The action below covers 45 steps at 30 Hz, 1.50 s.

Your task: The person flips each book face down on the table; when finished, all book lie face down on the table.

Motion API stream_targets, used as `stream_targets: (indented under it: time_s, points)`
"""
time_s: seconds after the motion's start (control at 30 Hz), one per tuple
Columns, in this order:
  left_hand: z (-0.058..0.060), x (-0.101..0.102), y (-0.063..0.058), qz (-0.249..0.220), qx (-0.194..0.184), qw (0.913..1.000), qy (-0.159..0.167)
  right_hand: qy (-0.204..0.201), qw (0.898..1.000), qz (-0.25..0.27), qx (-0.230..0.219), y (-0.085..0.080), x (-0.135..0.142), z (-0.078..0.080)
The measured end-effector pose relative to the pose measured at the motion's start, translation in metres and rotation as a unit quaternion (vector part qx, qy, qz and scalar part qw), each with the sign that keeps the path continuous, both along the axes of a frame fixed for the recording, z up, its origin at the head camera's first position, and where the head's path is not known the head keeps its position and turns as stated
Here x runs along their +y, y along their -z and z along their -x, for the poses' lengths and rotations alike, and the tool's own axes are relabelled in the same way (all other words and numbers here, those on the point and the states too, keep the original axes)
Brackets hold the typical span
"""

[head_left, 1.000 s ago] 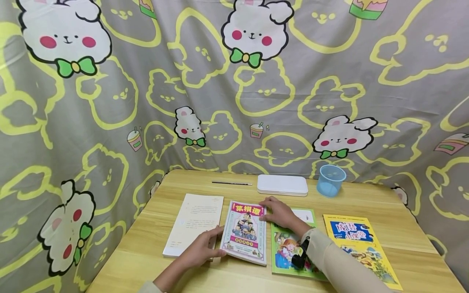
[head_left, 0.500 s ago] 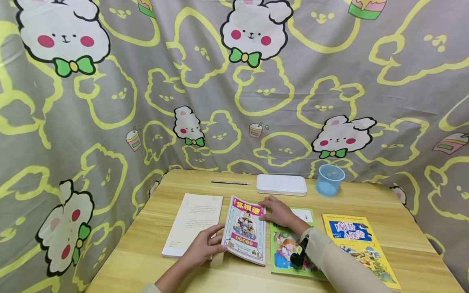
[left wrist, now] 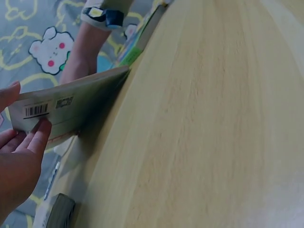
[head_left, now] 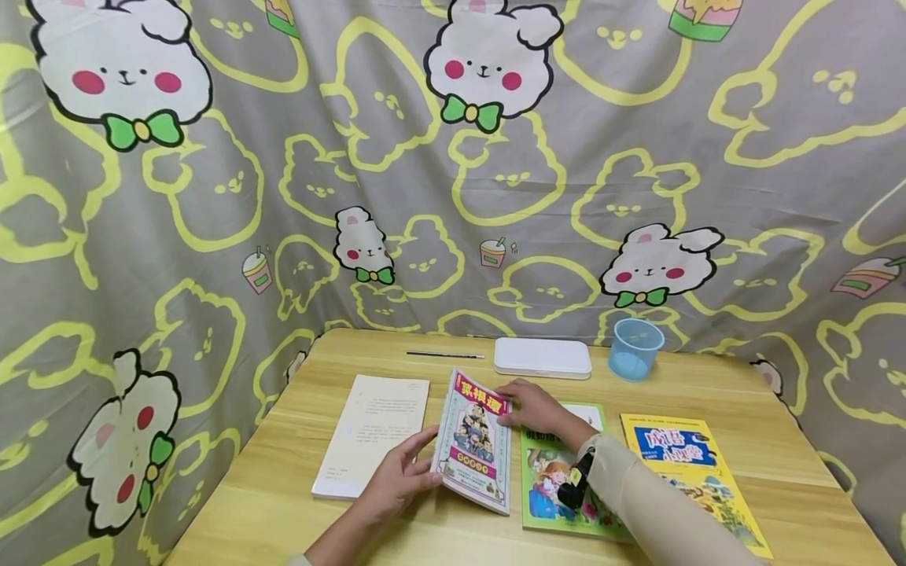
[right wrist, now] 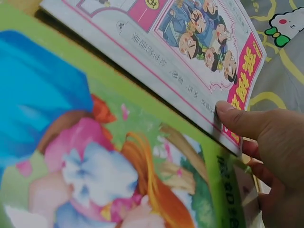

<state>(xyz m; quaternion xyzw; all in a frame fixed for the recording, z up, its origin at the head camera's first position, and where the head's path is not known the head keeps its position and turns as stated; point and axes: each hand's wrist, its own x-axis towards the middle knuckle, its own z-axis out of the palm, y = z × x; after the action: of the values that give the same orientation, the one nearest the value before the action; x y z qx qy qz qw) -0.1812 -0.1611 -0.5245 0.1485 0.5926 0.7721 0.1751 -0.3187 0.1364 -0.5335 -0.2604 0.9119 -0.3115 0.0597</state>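
A paperback book (head_left: pixel 476 448) with a pink title band and cartoon figures is tilted up along its left side, its right edge low by the table. My left hand (head_left: pixel 399 475) pinches its left edge; in the left wrist view the fingers (left wrist: pixel 40 135) lie against the barcoded back cover. At the upper right corner my right hand (head_left: pixel 534 409) grips the book, with the thumb (right wrist: pixel 232 116) on the front cover and the other fingers partly hidden. A cream book (head_left: pixel 375 432) lies left of it, and a green picture book (head_left: pixel 548 487) lies to the right, partly under my right arm.
A yellow book (head_left: pixel 697 472) lies at the right. Along the back of the wooden table (head_left: pixel 248 503) are a thin dark pencil (head_left: pixel 444 354), a white case (head_left: pixel 542 358) and a blue cup (head_left: pixel 635 350). A patterned curtain (head_left: pixel 453 181) hangs behind and at the sides.
The book's left side has risen off the table, tilting the cover toward the right. My left hand has lifted slightly with it, while the right hand stays at the upper corner.
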Motion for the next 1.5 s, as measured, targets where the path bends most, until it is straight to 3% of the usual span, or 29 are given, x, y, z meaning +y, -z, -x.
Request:
stream_targets:
  time_s: [0.27, 0.87, 1.2, 1.5]
  points:
    - [-0.005, 0.006, -0.011, 0.02, 0.011, 0.9997, -0.012, -0.004, 1.0, 0.021, -0.01, -0.004, -0.011, 0.002]
    - [-0.009, 0.007, -0.029, 0.067, 0.064, 0.9956, -0.016, -0.033, 0.988, 0.14, -0.054, -0.03, -0.042, 0.0]
    - [-0.008, 0.008, -0.035, 0.088, 0.132, 0.9868, -0.03, -0.041, 0.977, 0.193, -0.085, -0.048, -0.053, -0.003]
    - [-0.009, 0.007, -0.038, 0.101, 0.174, 0.9789, -0.037, -0.055, 0.973, 0.208, -0.09, -0.061, -0.058, -0.005]
